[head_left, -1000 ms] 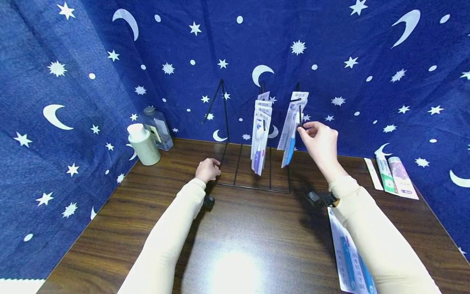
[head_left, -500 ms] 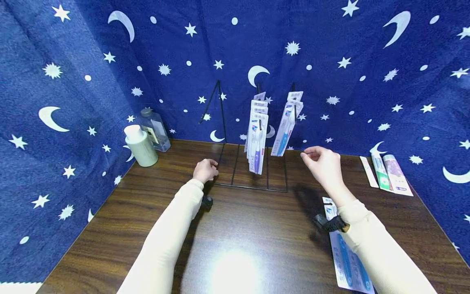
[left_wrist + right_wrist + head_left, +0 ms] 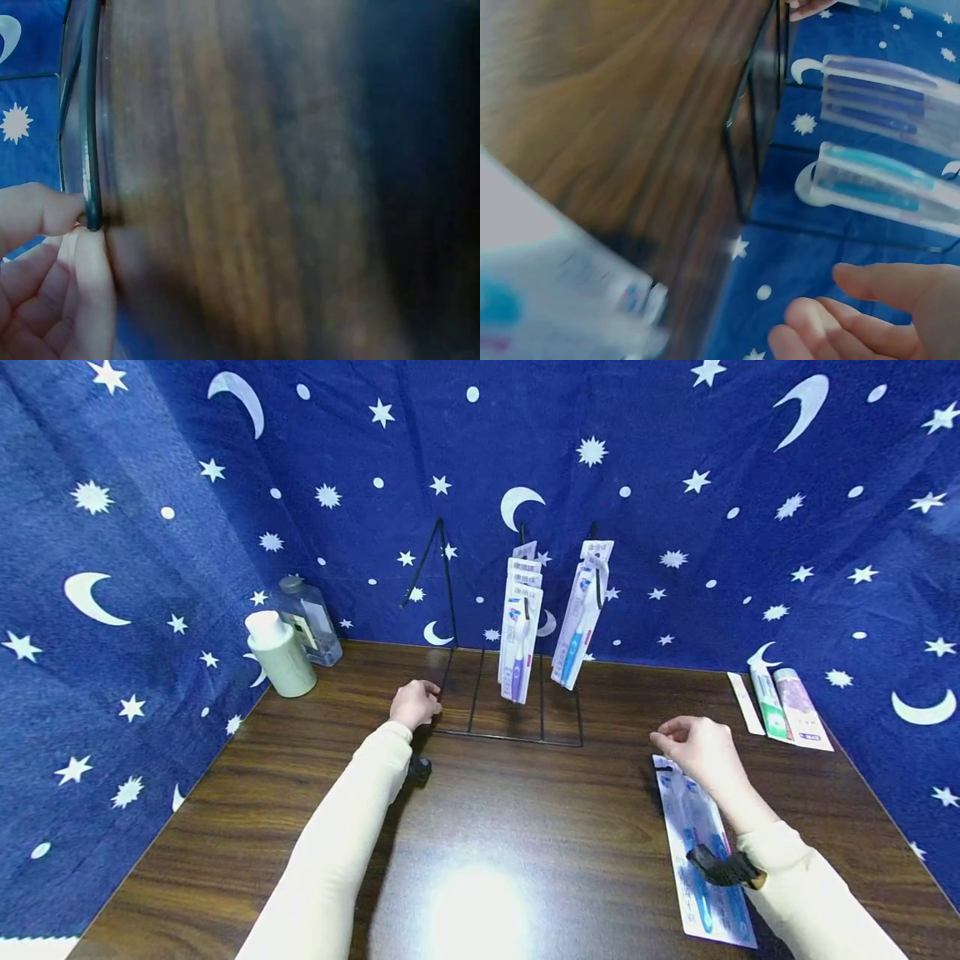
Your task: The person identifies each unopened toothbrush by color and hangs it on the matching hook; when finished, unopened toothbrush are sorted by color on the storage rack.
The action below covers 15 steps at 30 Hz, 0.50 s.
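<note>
The right hand, fingers loosely spread and holding nothing, hovers just over the top end of a toothbrush pack flat on the worktop. The left hand pinches the wire rack base.

Glossy wood table, thin black metal rack (matt cloth backdrop).

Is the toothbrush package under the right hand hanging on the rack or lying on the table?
Lying flat on the table: the toothbrush package rests below the right hand.
</note>
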### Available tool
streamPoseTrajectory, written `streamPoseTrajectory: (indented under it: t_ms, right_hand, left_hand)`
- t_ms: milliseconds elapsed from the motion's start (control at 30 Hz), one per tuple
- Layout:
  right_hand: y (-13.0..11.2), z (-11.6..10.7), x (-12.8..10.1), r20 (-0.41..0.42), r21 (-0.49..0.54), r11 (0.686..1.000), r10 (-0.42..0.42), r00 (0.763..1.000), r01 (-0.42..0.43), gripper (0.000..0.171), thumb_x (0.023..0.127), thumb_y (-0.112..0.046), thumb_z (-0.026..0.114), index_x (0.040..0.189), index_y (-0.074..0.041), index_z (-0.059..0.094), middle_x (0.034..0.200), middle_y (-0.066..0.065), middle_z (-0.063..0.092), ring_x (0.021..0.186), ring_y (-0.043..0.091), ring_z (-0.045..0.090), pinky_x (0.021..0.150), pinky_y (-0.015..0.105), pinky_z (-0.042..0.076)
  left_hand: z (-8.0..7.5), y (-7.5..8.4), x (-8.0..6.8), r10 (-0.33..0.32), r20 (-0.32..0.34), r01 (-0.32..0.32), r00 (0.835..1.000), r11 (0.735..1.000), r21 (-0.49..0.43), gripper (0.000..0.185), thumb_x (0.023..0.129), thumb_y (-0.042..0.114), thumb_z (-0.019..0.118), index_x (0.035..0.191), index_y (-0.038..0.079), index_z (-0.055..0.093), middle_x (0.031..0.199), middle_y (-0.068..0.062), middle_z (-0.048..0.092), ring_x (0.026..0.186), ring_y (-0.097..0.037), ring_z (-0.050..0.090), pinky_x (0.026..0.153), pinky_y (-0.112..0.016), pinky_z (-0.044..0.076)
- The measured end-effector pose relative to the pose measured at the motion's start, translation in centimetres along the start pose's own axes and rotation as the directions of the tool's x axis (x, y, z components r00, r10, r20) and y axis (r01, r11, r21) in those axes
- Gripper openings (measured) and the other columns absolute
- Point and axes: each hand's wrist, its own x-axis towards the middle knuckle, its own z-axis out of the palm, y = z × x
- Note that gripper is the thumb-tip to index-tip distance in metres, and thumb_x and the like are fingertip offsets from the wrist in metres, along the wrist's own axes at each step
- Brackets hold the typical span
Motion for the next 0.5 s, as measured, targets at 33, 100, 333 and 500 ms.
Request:
streamPoseTrajectory:
  t_ms: [33,100,333,500]
  right_hand:
    - [0.4,-0.2,-0.4,0.028,-0.011,1.000,0.016,0.999,-0.015,0.018,0.081,-0.015,0.070,0.080,0.002,0.070,0.065,0.012,0.069,0.054,0.019,0.062,0.049,0.034,0.046]
    - [1.0,-0.6,-1.0,0.084,-0.025,0.999,0.045,0.995,-0.044,0.018,0.081,-0.015,0.069,0.079,0.003,0.069,0.062,0.009,0.068,0.052,0.015,0.060,0.047,0.032,0.044]
    - [2.7,-1.1,-2.8,0.256,-0.078,0.990,0.136,0.957,-0.119,0.021,0.082,-0.017,0.068,0.073,0.002,0.066,0.050,-0.001,0.060,0.045,0.008,0.052,0.045,0.029,0.039]
    - [3.5,-0.9,-3.7,0.315,-0.098,0.982,0.186,0.931,-0.163,0.022,0.082,-0.019,0.068,0.067,-0.003,0.065,0.047,-0.002,0.057,0.043,0.008,0.052,0.047,0.029,0.040]
  left_hand:
    - [-0.1,0.0,0.0,-0.001,0.004,0.001,1.000,1.000,0.002,0.032,0.079,0.008,0.065,0.111,0.009,0.067,0.093,-0.004,0.070,0.055,-0.006,0.061,0.064,-0.025,0.050]
    - [-0.2,0.1,0.0,0.002,0.010,-0.002,1.000,1.000,0.004,0.032,0.079,0.007,0.065,0.112,0.009,0.067,0.094,-0.005,0.070,0.054,-0.005,0.061,0.065,-0.026,0.051]
    - [-0.2,0.2,-0.3,0.011,0.001,-0.011,1.000,1.000,0.008,0.033,0.079,0.007,0.064,0.112,0.007,0.067,0.094,-0.006,0.070,0.052,-0.003,0.059,0.065,-0.025,0.051]
    - [0.0,0.2,-0.2,0.015,-0.004,-0.015,1.000,1.000,0.004,0.034,0.078,0.007,0.064,0.112,0.007,0.067,0.094,-0.006,0.071,0.052,-0.004,0.059,0.063,-0.024,0.050]
